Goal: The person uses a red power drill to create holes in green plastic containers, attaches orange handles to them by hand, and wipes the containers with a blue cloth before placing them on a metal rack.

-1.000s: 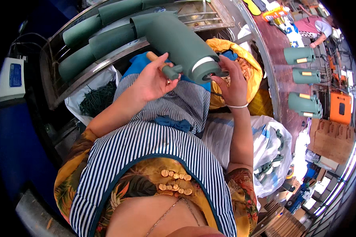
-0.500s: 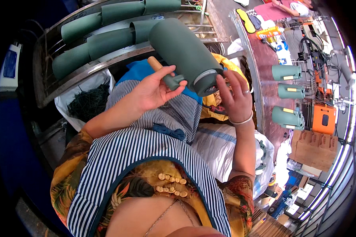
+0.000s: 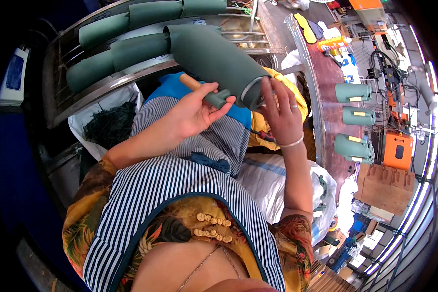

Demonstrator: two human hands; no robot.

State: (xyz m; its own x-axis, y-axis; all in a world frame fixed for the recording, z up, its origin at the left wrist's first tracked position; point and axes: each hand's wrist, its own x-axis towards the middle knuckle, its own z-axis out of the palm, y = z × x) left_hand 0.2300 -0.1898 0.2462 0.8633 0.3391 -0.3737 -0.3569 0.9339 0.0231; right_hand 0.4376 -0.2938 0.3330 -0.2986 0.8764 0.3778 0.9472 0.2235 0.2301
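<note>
The left hand clamps a wooden-handled tool; the right hand, fingers apart, steadies the green tube end above the lap. The tube may slip, being held loosely.

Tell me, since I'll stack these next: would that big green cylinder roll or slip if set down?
Probably rolls: the green cylinder is round. It looks matte, so likely not slippery. It seems light for its size, as the right hand merely steadies its end while the left hand holds a wooden-handled tool.

Both forearms are raised in front of the chest. The left hand is cupped palm-up, fingers curled; the right hand is lifted, fingers spread upward.
</note>
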